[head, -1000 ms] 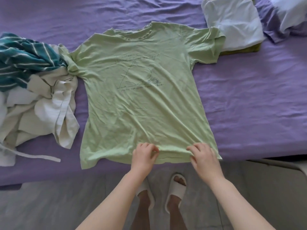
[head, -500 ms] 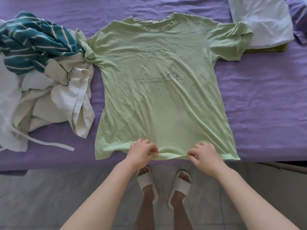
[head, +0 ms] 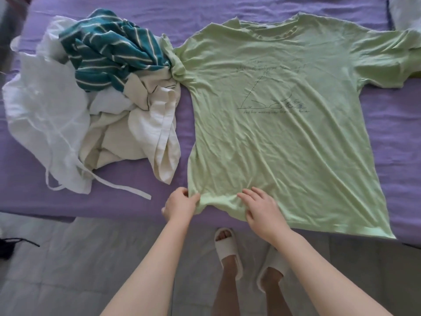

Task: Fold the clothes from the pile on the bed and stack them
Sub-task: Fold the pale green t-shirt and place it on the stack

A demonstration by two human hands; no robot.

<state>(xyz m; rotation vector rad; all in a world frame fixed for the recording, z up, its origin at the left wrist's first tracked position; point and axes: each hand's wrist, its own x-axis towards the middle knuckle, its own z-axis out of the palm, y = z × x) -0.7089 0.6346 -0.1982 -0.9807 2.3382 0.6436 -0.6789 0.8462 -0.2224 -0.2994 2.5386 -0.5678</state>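
Note:
A light green T-shirt (head: 284,133) with a dark line drawing lies spread face up on the purple bed (head: 391,133). My left hand (head: 178,205) pinches the shirt's bottom left hem corner, which is bunched. My right hand (head: 262,210) rests on the hem just to the right, fingers spread flat on the cloth. The unfolded pile sits to the left: a teal striped garment (head: 109,55) on top of cream (head: 136,133) and white clothes (head: 45,110). The shirt's left sleeve touches the pile.
A white folded item (head: 407,14) shows at the top right corner, mostly out of frame. The bed's near edge runs across the lower middle, with grey floor (head: 68,270) below. My feet in white slippers (head: 227,249) stand by the bed. A dark cord (head: 13,244) lies on the floor, left.
Both hands have slid left along the hem, from its middle to the bottom left corner. The view has shifted left, so the pile shows fully and the folded stack is nearly out of frame.

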